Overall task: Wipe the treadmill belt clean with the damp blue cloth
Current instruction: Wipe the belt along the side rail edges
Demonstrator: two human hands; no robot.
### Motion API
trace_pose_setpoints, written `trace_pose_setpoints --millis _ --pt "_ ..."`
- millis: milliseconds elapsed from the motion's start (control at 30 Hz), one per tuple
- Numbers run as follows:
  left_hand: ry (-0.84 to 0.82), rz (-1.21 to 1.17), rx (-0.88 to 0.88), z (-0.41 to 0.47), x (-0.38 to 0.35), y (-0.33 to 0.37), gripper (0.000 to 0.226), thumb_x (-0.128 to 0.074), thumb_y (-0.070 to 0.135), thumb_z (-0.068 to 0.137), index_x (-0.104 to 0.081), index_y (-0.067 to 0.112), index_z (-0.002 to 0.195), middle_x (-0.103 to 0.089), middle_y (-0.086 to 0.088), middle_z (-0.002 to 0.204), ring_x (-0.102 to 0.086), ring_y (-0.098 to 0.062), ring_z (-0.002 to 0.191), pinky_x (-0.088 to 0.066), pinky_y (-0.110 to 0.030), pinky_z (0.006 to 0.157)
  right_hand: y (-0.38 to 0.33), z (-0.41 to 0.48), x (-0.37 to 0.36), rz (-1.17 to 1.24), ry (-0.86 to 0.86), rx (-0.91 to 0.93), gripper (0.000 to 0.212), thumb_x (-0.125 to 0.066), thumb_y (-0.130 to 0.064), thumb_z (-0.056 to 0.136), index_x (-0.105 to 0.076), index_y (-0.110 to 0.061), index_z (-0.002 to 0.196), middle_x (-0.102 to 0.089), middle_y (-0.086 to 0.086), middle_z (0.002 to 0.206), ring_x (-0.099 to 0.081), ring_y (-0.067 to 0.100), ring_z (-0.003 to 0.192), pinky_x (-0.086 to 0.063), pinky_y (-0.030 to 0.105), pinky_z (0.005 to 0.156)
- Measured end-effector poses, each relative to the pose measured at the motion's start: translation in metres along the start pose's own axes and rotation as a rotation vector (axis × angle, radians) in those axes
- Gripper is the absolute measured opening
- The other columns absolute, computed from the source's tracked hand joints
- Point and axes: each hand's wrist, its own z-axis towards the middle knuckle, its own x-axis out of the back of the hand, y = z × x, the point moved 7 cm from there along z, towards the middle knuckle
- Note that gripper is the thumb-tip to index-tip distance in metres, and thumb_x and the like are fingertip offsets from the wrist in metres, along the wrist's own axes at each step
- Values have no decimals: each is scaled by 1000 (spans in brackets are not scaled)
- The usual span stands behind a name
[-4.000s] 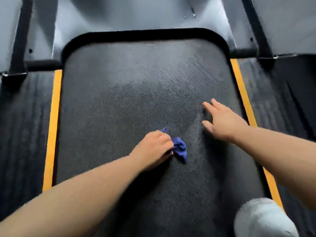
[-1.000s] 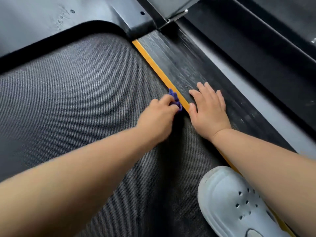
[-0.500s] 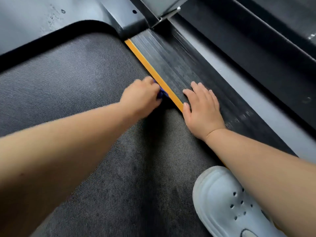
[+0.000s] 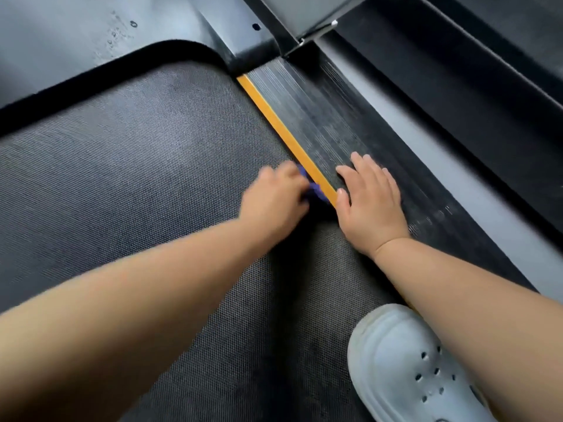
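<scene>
Blue cloth [image 4: 315, 190] clamped in left hand [image 4: 274, 197], tight against orange strip [image 4: 283, 129] along belt [image 4: 137, 166] edge; right hand [image 4: 370, 205] flat beyond it, fingers [image 4: 365, 169] straight.

No text, label, brand or number could be read on the dark woven treadmill belt [image 4: 137, 178] or the white perforated clog [image 4: 402, 360].

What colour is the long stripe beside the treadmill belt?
The stripe is orange-yellow, shown best in the head view.
</scene>
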Motion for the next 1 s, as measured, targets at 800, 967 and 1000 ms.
trace_pose_setpoints --millis 800,967,1000 --pt "9 -88 -204 -36 -25 24 35 -44 44 75 -64 19 87 -55 -8 101 -52 -33 82 -48 -42 75 1 0 -2 8 40 3 41 -39 -24 92 -51 -16 130 -36 8 150 -26 25 141 -14 43 115" --pt "-96 29 -252 -17 -16 9 39 -41 49 80 -61 23 102 -51 -4 109 -48 -31 92 -51 -48 76 1 0 -1 -9 21 2 40 -38 -25 94 -48 -17 132 -33 7 151 -23 23 143 -12 41 115" --pt "-17 65 -168 1 -6 -1 34 -46 44 83 -61 24 105 -51 -6 113 -47 -34 96 -50 -50 79 1 0 -1 -7 19 3 40 -38 -25 95 -48 -17 133 -33 7 152 -23 23 143 -11 41 116"
